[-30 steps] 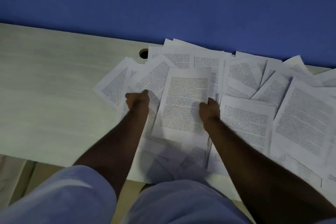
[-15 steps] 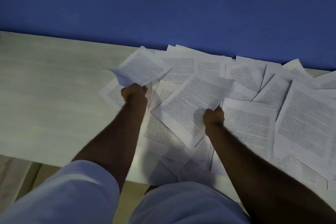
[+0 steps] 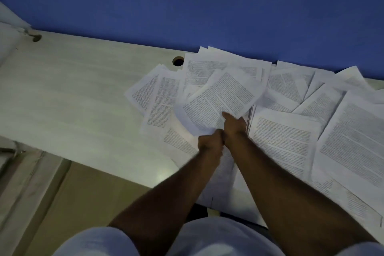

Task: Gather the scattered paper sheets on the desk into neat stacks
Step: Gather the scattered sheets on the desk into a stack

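Several printed paper sheets (image 3: 291,137) lie scattered and overlapping on the right half of the pale desk (image 3: 68,100). Both hands meet near the middle of the pile. My right hand (image 3: 233,124) grips the lower edge of a few lifted, tilted sheets (image 3: 220,100), its thumb on top. My left hand (image 3: 209,144) touches the right hand and grips the same bunch at its lower corner. More sheets (image 3: 158,97) lie flat to the left of the lifted bunch.
A round cable hole (image 3: 178,61) sits in the desk just left of the papers, and another hole (image 3: 37,38) is at the far left. A blue wall (image 3: 187,6) runs behind the desk. Some sheets overhang the desk's front edge (image 3: 212,199).
The left hand carried its lifted sheet rightwards and joined it to the sheet held by the right hand; the two hands now touch. The camera view has shifted left.
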